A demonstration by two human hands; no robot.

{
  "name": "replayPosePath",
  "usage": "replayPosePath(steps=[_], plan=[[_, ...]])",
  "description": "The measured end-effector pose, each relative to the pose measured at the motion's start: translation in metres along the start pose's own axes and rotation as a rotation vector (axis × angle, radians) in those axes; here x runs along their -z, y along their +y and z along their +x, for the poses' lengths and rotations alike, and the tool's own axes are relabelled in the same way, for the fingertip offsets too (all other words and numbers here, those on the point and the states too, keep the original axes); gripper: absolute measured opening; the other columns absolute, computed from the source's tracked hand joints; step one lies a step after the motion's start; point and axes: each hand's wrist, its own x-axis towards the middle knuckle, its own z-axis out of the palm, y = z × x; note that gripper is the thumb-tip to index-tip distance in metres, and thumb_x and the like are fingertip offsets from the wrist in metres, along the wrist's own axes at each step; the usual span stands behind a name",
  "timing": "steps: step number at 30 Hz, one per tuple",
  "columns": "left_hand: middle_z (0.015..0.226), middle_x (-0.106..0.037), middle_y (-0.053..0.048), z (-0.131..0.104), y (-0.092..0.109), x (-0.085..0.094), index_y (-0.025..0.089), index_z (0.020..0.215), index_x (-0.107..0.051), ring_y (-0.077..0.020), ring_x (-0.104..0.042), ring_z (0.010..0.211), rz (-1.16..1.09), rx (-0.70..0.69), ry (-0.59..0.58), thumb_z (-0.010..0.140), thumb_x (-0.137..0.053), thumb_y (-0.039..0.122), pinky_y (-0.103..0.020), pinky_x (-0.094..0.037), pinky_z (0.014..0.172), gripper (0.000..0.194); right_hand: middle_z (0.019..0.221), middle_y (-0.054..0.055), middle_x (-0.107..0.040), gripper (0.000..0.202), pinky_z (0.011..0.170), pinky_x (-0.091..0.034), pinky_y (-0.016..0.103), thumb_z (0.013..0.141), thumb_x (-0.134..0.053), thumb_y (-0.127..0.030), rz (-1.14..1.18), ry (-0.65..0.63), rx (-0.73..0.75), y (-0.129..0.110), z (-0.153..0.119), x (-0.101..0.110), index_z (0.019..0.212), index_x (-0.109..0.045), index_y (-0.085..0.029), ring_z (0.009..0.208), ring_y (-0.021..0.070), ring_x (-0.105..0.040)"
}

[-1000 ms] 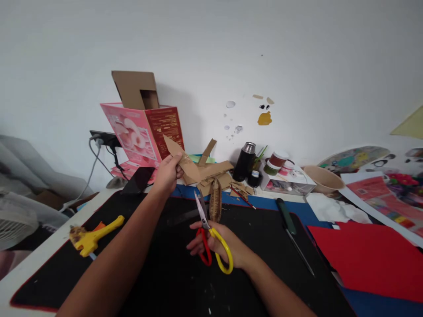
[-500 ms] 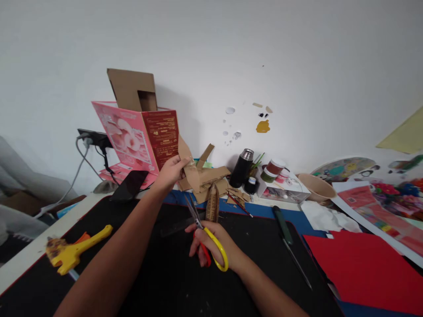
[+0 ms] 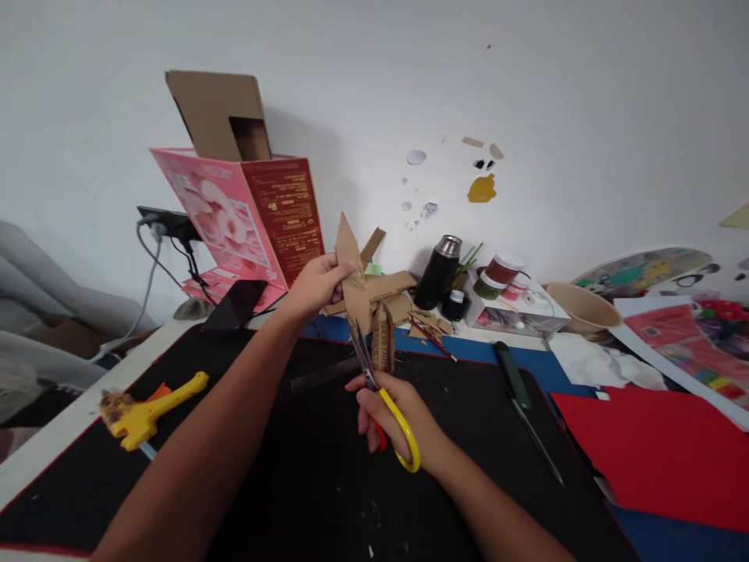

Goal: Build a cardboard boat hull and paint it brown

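From the head camera, the only view I have, I see my left hand pinching a pointed cardboard piece between thumb and fingers, raised above the far edge of the black mat. Its long axis runs close to upright, the sharp end up and leaning a little to the left, the lower end hanging down toward the scissors. Those sit in my right hand, its fingers wrapped about the red and yellow handles, the blades slightly parted and angled up and away.

The relation I'd judge matters most is this: the blades lie below the piece, nearly in line with its length rather than across it, and my left hand is the nearer one to it. Whether the tips touch its lower end or merely overlap it from this angle, I can't say.

Just right of the blades is a pointed corrugated block (easily confused with the held piece), with cardboard scraps behind.
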Motion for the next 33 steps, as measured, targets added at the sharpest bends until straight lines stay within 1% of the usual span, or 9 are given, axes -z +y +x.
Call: replayPosePath(steps=[4, 6, 10, 13, 17, 22, 27, 33], plan=[[0.050, -0.045, 0.007, -0.007, 0.006, -0.005, 0.018, 0.073, -0.058, -0.0052, -0.036, 0.038, 0.037, 0.005, -0.026, 0.076, -0.082, 0.039, -0.018, -0.026, 0.039, 0.031, 0.064, -0.003, -0.064, 0.057, 0.039, -0.038, 0.019, 0.093, -0.063, -0.068, -0.018, -0.001, 0.010, 0.000, -0.001, 0.001, 0.115, -0.066, -0.016, 0.040, 0.0093, -0.054], [0.050, -0.045, 0.008, -0.008, 0.007, -0.006, 0.018, 0.073, -0.058, -0.0050, -0.035, 0.037, 0.029, -0.001, -0.018, 0.076, -0.082, 0.038, -0.018, -0.025, 0.039, 0.031, 0.064, -0.003, -0.064, 0.056, 0.039, -0.038, 0.019, 0.093, -0.064, -0.067, -0.020, 0.002, 0.006, 0.000, -0.002, 0.001, 0.116, -0.066, -0.016, 0.040, 0.0092, -0.054], [0.048, -0.043, 0.008, -0.004, 0.006, -0.002, 0.019, 0.071, -0.055, -0.0042, -0.031, 0.036, -0.039, -0.037, 0.028, 0.076, -0.081, 0.036, -0.018, -0.020, 0.036, 0.031, 0.064, -0.003, -0.064, 0.056, 0.039, -0.038, 0.019, 0.093, -0.064, -0.067, -0.029, 0.000, 0.000, -0.001, -0.002, 0.002, 0.117, -0.066, -0.016, 0.040, 0.0091, -0.053], [0.047, -0.042, 0.008, -0.002, 0.005, 0.001, 0.019, 0.070, -0.055, -0.0039, -0.029, 0.036, -0.055, -0.053, 0.021, 0.076, -0.080, 0.035, -0.018, -0.018, 0.036, 0.031, 0.064, -0.003, -0.064, 0.055, 0.039, -0.038, 0.019, 0.094, -0.064, -0.066, -0.030, 0.002, -0.001, 0.000, -0.002, 0.003, 0.116, -0.066, -0.016, 0.041, 0.0094, -0.054], [0.048, -0.041, 0.009, -0.003, 0.005, 0.000, 0.019, 0.071, -0.056, -0.0036, -0.028, 0.036, -0.044, -0.032, -0.006, 0.074, -0.082, 0.036, -0.018, -0.018, 0.036, 0.032, 0.064, -0.003, -0.064, 0.052, 0.039, -0.038, 0.019, 0.095, -0.064, -0.063, -0.028, 0.009, 0.008, 0.002, -0.002, 0.004, 0.116, -0.066, -0.016, 0.041, 0.0093, -0.054], [0.049, -0.043, 0.009, -0.007, 0.008, -0.007, 0.019, 0.072, -0.057, -0.0038, -0.030, 0.036, 0.006, -0.015, 0.013, 0.073, -0.082, 0.037, -0.018, -0.018, 0.037, 0.032, 0.063, -0.003, -0.064, 0.051, 0.039, -0.038, 0.019, 0.095, -0.064, -0.063, -0.022, 0.009, 0.006, 0.003, -0.001, 0.003, 0.116, -0.066, -0.016, 0.040, 0.0091, -0.054], [0.050, -0.043, 0.009, -0.011, 0.011, -0.012, 0.019, 0.073, -0.057, -0.0040, -0.031, 0.037, 0.028, 0.015, 0.005, 0.071, -0.084, 0.035, -0.018, -0.020, 0.039, 0.031, 0.063, -0.003, -0.063, 0.052, 0.039, -0.038, 0.019, 0.095, -0.064, -0.064, -0.028, 0.013, 0.003, 0.001, -0.002, 0.003, 0.115, -0.066, -0.016, 0.040, 0.0093, -0.054], [0.050, -0.042, 0.009, -0.009, 0.009, -0.010, 0.019, 0.076, -0.057, -0.0042, -0.030, 0.036, 0.027, 0.011, 0.027, 0.074, -0.081, 0.034, -0.018, -0.019, 0.038, 0.028, 0.063, -0.003, -0.063, 0.052, 0.039, -0.038, 0.019, 0.094, -0.064, -0.064, -0.028, 0.018, -0.009, 0.000, -0.002, 0.002, 0.115, -0.067, -0.017, 0.041, 0.0093, -0.054]])
